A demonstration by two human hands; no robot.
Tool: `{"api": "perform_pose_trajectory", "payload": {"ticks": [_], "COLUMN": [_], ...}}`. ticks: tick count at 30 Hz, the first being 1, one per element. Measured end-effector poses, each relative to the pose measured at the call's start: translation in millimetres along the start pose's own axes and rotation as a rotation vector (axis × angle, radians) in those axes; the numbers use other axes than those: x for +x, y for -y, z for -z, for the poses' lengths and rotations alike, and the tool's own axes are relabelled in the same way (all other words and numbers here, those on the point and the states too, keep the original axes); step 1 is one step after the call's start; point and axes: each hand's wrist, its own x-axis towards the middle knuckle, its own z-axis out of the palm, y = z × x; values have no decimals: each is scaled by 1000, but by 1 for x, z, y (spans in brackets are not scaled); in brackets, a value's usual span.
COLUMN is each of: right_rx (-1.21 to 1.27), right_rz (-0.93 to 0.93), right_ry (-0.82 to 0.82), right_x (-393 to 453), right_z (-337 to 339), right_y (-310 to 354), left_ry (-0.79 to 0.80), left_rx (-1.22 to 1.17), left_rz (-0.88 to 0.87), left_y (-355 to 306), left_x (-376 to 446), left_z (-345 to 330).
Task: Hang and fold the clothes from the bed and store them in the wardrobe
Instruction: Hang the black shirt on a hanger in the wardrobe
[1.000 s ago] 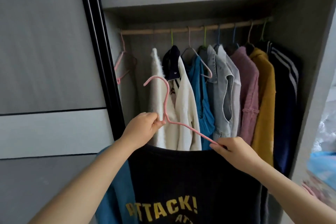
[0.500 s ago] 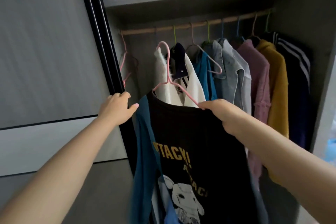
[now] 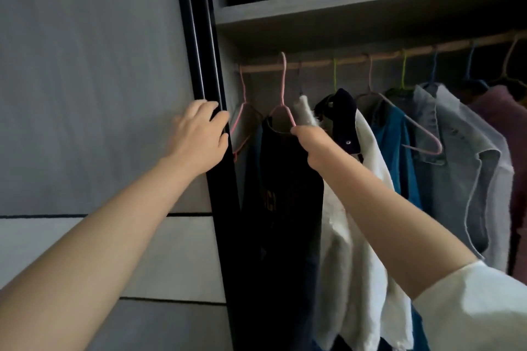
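The wardrobe (image 3: 370, 6) stands open, and its rail (image 3: 356, 58) already carries a row of hung clothes; the step in hand, as I judge it, is the hanging of 1 more garment, the black T-shirt (image 3: 285, 194), at the left end of this rail. The T-shirt sits on a pink hanger (image 3: 282, 85), between an empty pink hanger (image 3: 242, 111) by the door and a white fluffy garment (image 3: 350, 236). The left hand (image 3: 199, 137) rests on the edge of the sliding door (image 3: 202, 65), fingers curled lightly around the black frame; the right hand (image 3: 309, 142) pinches the hanger at its right shoulder, near the neck.

The next move, I think, calls for checking that the hook sits well on the rail, then letting go, and going back for more clothes.

The hook reaches the rail, but I cannot tell if it is fully over it; the print on the T-shirt is nearly lost in shadow; the bed is not in view; the clothes at the right are cut by the frame edge.
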Motion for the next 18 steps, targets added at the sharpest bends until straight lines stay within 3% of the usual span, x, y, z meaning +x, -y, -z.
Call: {"api": "perform_pose_trajectory", "payload": {"ticks": [7,12,18], "right_rx": [41,174,-95], "right_rz": [70,57,40], "right_ry": [-88,-144,-67], "right_x": [106,139,144], "right_z": [-28,-49,-65], "right_y": [39,26,-8], "left_ry": [28,-108,-251], "left_rx": [350,309,189], "left_rz": [-204,-204,-257], "left_y": [24,38,47], "left_x": [28,34,37], "left_z": [-27,-50,-63]}}
